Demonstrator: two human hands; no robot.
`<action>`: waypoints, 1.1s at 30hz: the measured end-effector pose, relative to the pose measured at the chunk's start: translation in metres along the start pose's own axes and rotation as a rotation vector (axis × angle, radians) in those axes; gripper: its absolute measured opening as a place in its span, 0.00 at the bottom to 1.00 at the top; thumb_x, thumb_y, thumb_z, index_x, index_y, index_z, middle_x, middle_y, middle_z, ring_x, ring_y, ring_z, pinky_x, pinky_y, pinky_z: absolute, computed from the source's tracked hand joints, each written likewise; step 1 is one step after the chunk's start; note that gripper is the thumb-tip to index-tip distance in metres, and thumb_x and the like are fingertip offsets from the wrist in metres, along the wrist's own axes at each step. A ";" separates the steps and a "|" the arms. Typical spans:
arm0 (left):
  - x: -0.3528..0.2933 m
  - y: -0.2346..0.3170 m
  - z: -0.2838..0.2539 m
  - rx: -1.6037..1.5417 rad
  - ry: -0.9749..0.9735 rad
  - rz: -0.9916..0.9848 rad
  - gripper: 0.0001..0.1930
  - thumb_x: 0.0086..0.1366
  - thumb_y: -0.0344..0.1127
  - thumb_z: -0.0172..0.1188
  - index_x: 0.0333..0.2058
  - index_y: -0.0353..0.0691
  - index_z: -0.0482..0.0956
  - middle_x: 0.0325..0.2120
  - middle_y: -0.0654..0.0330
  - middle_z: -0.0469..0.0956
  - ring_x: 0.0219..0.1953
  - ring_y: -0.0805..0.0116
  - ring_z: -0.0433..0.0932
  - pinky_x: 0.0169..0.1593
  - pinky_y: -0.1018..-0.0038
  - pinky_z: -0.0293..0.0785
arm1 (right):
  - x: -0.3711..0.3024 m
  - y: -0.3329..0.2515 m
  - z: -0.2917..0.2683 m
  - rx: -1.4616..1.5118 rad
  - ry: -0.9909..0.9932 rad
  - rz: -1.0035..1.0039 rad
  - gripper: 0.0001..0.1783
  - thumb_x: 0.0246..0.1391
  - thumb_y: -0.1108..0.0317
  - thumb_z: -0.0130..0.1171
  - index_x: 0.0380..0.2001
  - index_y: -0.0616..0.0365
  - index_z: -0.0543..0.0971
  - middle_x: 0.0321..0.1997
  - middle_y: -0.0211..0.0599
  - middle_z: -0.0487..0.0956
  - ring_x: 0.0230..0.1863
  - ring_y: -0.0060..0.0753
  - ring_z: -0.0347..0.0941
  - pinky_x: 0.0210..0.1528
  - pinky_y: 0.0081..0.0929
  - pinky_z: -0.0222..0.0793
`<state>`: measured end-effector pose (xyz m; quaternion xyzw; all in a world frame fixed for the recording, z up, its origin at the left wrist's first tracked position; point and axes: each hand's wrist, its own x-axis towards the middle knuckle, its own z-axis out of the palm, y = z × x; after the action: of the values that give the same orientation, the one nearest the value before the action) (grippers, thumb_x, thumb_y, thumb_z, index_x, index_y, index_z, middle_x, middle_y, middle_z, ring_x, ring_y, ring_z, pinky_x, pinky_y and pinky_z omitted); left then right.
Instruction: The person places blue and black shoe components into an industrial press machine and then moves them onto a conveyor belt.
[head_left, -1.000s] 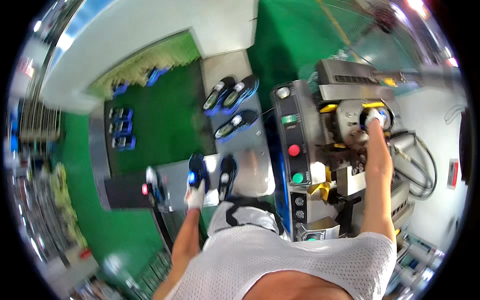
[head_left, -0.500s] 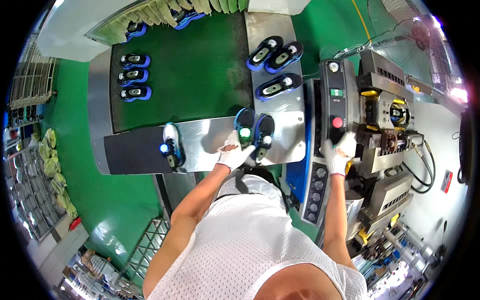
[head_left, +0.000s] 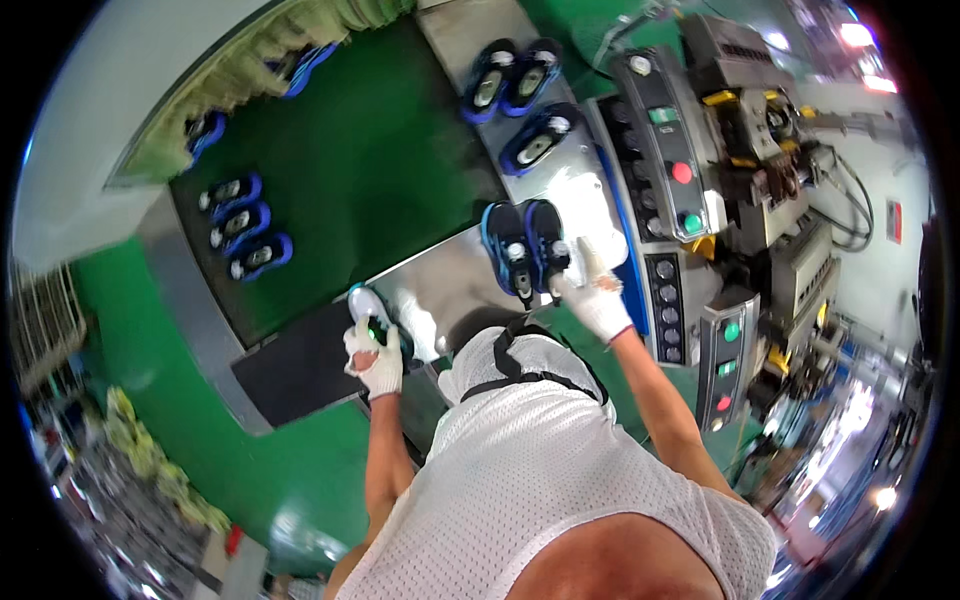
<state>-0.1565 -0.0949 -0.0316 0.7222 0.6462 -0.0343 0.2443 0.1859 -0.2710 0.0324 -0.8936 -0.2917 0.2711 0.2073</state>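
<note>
White gloves with bare patches cover both of my hands. My left hand (head_left: 374, 362) is at the heel end of a single white-toed dark shoe (head_left: 366, 304), its fingers bent around it; part of that shoe is hidden beneath the glove. A green glow shows there. On the metal shelf to the right, two black-and-blue shoes (head_left: 516, 250) stand side by side, toes pointing away from me. Close by the heel of the right-hand one is my right hand (head_left: 598, 302), fingers apart and nothing visible in them.
Beyond the shelf lies a green conveyor belt (head_left: 340, 190) with several shoes, some by a fringed curtain (head_left: 240, 90). Three more shoes (head_left: 540, 138) rest on the metal side plate. At right stand control panels (head_left: 682, 172) with buttons and a metal press machine (head_left: 765, 135).
My left hand has gone from the shoe pair leftward to the single shoe. My right hand has left the control panel and come beside the pair. The whole view has turned.
</note>
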 end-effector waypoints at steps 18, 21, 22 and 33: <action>-0.154 0.322 -0.017 -0.162 -0.539 1.444 0.14 0.69 0.35 0.64 0.44 0.28 0.77 0.41 0.50 0.79 0.44 0.59 0.78 0.51 0.64 0.74 | -0.179 0.005 -0.005 0.249 0.817 0.102 0.55 0.40 0.62 0.72 0.71 0.62 0.57 0.70 0.61 0.62 0.57 0.59 0.74 0.52 0.42 0.76; -0.277 0.344 -0.012 -0.160 -0.864 1.696 0.17 0.67 0.30 0.64 0.51 0.27 0.75 0.47 0.46 0.77 0.46 0.59 0.77 0.53 0.63 0.74 | -0.299 0.031 -0.040 0.379 1.076 0.257 0.51 0.50 0.65 0.69 0.73 0.63 0.55 0.67 0.64 0.67 0.60 0.62 0.73 0.55 0.43 0.74; -0.327 0.339 -0.019 -0.222 -1.036 1.836 0.23 0.67 0.27 0.61 0.59 0.27 0.70 0.49 0.47 0.75 0.49 0.59 0.77 0.54 0.65 0.74 | -0.343 0.033 -0.044 0.281 1.358 0.211 0.53 0.52 0.62 0.70 0.74 0.64 0.52 0.67 0.63 0.67 0.64 0.61 0.71 0.61 0.41 0.72; -0.539 0.269 0.054 -0.024 -1.631 2.262 0.37 0.57 0.24 0.71 0.65 0.32 0.65 0.61 0.46 0.65 0.56 0.52 0.76 0.54 0.62 0.81 | -0.652 0.198 -0.040 0.470 2.391 1.309 0.58 0.51 0.47 0.74 0.73 0.70 0.57 0.70 0.58 0.69 0.71 0.44 0.66 0.70 0.35 0.63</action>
<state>0.0258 -0.6226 0.2006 0.6210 -0.6036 -0.2212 0.4485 -0.1544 -0.8403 0.1956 -0.4982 0.5822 -0.5630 0.3095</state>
